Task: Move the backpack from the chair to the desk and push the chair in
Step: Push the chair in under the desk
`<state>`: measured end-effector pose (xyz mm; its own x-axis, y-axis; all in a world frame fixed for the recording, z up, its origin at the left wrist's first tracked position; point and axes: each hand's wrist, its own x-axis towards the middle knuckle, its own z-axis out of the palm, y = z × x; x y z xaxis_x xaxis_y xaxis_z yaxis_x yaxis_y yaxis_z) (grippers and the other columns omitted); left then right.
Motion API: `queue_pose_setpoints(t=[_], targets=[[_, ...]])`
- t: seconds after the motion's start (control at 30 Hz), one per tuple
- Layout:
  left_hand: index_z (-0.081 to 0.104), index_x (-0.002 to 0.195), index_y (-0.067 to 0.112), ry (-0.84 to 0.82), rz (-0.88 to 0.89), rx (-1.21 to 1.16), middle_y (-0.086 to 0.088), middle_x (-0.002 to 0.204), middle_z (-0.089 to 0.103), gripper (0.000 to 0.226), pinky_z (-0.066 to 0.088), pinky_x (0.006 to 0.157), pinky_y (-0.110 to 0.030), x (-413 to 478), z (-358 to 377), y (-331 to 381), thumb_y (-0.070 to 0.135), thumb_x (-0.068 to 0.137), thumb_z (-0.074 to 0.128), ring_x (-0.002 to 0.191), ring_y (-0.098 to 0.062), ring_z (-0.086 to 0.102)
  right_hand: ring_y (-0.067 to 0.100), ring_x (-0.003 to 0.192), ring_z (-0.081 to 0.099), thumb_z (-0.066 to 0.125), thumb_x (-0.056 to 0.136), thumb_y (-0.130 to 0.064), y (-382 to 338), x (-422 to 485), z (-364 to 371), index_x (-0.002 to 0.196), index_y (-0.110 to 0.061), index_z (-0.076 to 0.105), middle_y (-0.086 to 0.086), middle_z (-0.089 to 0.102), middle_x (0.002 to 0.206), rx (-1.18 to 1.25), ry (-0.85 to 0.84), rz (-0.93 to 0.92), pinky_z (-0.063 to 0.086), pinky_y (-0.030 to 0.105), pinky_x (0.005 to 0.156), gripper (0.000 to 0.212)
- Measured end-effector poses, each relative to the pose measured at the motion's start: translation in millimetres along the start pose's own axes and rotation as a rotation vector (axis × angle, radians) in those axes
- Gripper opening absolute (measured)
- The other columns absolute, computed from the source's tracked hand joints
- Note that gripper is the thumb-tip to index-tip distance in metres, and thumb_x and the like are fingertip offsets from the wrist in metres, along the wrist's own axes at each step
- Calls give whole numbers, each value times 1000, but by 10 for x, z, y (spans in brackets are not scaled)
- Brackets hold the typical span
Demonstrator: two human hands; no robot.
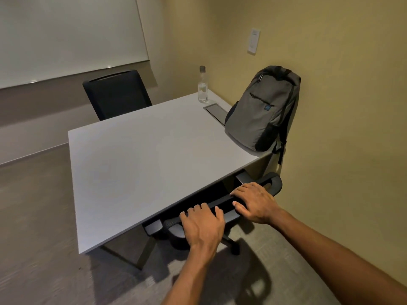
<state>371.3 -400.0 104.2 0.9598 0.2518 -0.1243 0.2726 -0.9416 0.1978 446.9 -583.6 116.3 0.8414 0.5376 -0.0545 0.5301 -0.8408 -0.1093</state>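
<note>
A grey backpack [264, 108] stands upright on the far right corner of the white desk [141, 164], leaning against the yellow wall. The black office chair [274, 182] is tucked under the desk's near edge; only its backrest top, armrests and part of its base show. My left hand [202, 225] rests on the top of the chair's backrest with fingers curled over it. My right hand [255, 202] lies on the same backrest, further right, fingers spread over the top edge.
A clear water bottle [202, 86] stands at the desk's far edge, beside a flush cable hatch [217, 112]. A second black chair [116, 95] sits across the desk. A whiteboard [66, 36] hangs on the left wall; a wall switch [253, 40] is on the right wall.
</note>
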Motion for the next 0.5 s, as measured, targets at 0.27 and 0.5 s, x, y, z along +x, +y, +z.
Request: queue_pose_setpoints(t=[0.27, 0.5], targets=[[72, 101, 15, 43, -34, 3, -9, 100, 75, 63, 45, 95, -50, 377, -17, 195, 54, 96, 23, 94, -29, 66, 16, 119, 61, 37, 96, -55, 298, 392, -26, 131, -21, 66, -2, 70, 129, -14, 21, -32, 42, 40, 108, 57], [71, 108, 14, 74, -43, 22, -10, 106, 76, 64, 45, 99, -49, 702, 1, 214, 54, 98, 23, 100, -30, 66, 20, 113, 64, 39, 96, -54, 439, 732, -27, 126, -19, 69, 1, 73, 123, -21, 50, -58, 45, 42, 102, 55]])
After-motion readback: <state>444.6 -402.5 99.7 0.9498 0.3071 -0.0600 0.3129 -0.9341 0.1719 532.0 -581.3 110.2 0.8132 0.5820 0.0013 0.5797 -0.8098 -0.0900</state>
